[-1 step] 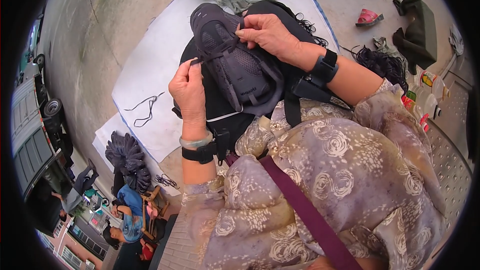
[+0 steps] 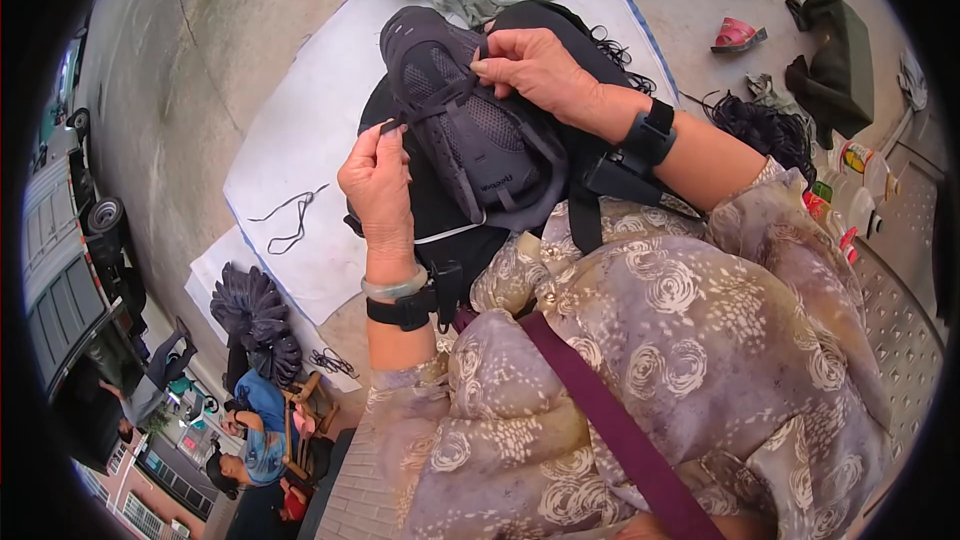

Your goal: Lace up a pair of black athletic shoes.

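On my lap, over black cloth, lies a dark grey shoe upper (image 2: 485, 155) with mesh panels and straps. My left hand (image 2: 377, 175) is at its left edge, thumb and forefinger pinched on a short dark shoelace end (image 2: 391, 126). Across the upper, my right hand (image 2: 535, 70) is also closed in a pinch, at the right side of the lacing. What it grips looks like the other part of the lace, mostly covered by the fingers. The lace crosses the upper between my two hands.
A loose black lace (image 2: 290, 225) lies on the white sheet (image 2: 330, 70). Stacked dark uppers (image 2: 248, 308) are at the left, bundled black laces (image 2: 765, 130) at the right. Red sandals (image 2: 738, 35) and bottles (image 2: 865, 170) stand further right. A seated person (image 2: 262, 430) is at lower left.
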{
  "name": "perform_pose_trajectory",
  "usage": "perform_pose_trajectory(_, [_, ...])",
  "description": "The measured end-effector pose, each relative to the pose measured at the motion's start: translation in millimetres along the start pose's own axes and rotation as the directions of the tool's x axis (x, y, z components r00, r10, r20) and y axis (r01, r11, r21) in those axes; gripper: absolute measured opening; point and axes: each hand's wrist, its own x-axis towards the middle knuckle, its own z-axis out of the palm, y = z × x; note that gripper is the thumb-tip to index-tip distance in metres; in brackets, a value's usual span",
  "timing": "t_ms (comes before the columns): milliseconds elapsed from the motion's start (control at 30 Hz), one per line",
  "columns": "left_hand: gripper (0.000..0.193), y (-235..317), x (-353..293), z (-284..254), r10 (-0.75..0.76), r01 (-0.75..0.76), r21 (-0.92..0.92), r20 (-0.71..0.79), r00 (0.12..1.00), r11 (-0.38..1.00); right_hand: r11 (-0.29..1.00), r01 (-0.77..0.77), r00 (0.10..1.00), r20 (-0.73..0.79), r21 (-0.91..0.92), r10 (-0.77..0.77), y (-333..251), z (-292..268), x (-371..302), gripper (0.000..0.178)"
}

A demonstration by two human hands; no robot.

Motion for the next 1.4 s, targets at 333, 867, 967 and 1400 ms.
perform_pose_trajectory(333, [0.020,15.0,-5.8,-47.7,-0.233,0.325,-0.302,0.303,0.924,0.896,0.996,0.028,0.999,0.037,-0.080,-0.025,2.8,-2.2,0.1,0.012])
perform_pose_trajectory(867, [0.017,-13.3,-12.8,-20.2,-0.303,0.400,-0.667,0.264,0.916,0.629,0.835,0.256,0.963,0.056,-0.487,-0.263,18.1,1.8,9.8,0.019])
perform_pose_trajectory(967, [0.017,-4.9,-6.5,-5.4,-0.227,0.334,-0.552,0.254,0.940,0.764,0.756,0.326,0.929,0.045,-0.568,-0.367,12.9,7.4,7.2,0.019])
perform_pose_trajectory(1400, [0.012,-19.3,8.2,21.7,0.258,-0.253,0.113,-0.031,0.966,0.961,0.634,0.382,0.888,0.077,-0.672,-0.454,2.1,2.8,1.8,0.020])
